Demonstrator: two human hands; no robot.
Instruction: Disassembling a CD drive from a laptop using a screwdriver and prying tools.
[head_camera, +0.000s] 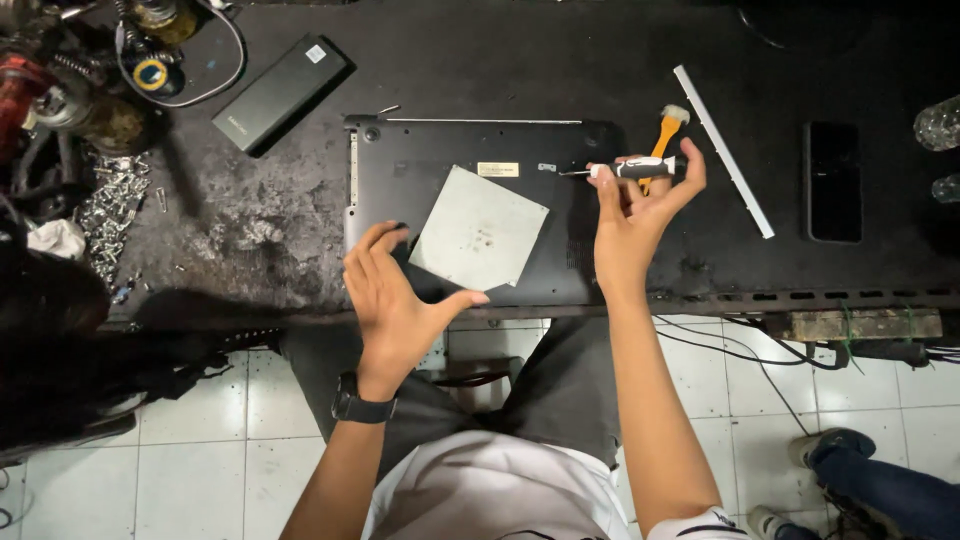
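Observation:
A black laptop (400, 180) lies bottom-up on the dark workbench (560, 60), with a square grey metal plate (480, 227) resting loose on it. My right hand (632, 215) holds a small screwdriver (628, 169) sideways between the fingertips, its tip pointing left over the laptop's base. My left hand (395, 295) hovers open, fingers spread, at the laptop's near left corner, just left of the plate. A black watch sits on that wrist.
An orange-handled brush (664, 135) and a long white strip (724, 165) lie right of the laptop. A black phone (833, 182) lies further right, a black flat box (280, 92) at the back left. Screws, tools and cables crowd the left end. Another person's shoe (838, 445) is at lower right.

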